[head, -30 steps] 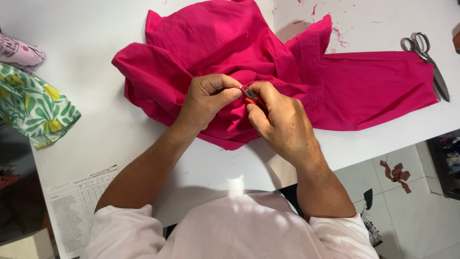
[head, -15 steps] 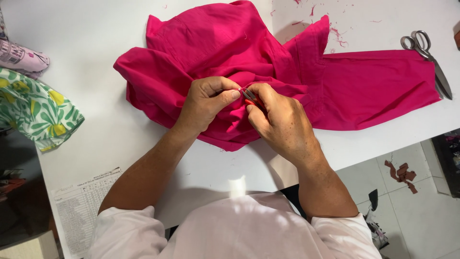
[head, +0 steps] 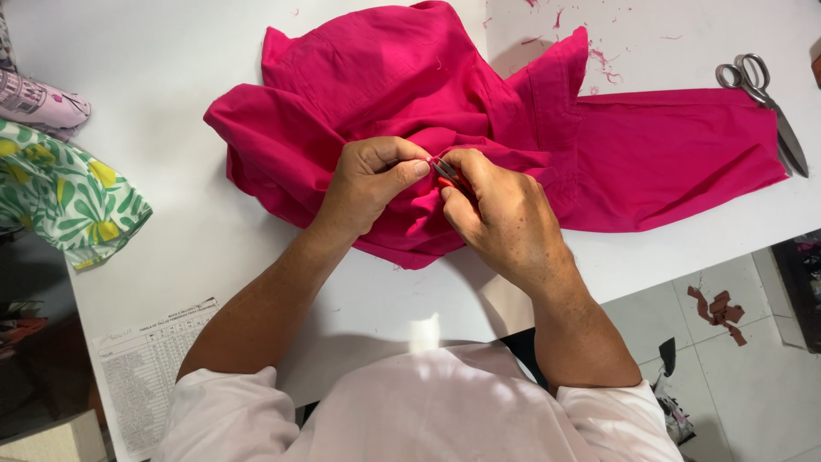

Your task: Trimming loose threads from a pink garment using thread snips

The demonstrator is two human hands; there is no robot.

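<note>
A bright pink garment (head: 402, 94) lies crumpled on the white table (head: 171, 77), one part stretching flat to the right. My left hand (head: 368, 184) pinches a fold of the pink cloth between thumb and forefinger. My right hand (head: 505, 218) holds a small red-handled thread snip (head: 444, 169), its metal tips at the spot my left fingers pinch. Both hands rest on the cloth near the table's front edge.
Large scissors (head: 765, 103) lie at the garment's far right end. Green and yellow leaf-print cloth (head: 64, 192) and a pink patterned roll (head: 38, 103) sit at the left. A printed sheet (head: 141, 368) hangs at the front-left corner. Pink thread scraps (head: 599, 56) dot the table; fabric scraps (head: 718, 308) lie on the floor.
The hands stay at the same spot on the pink cloth with only slight finger shifts; the view has drifted a little.
</note>
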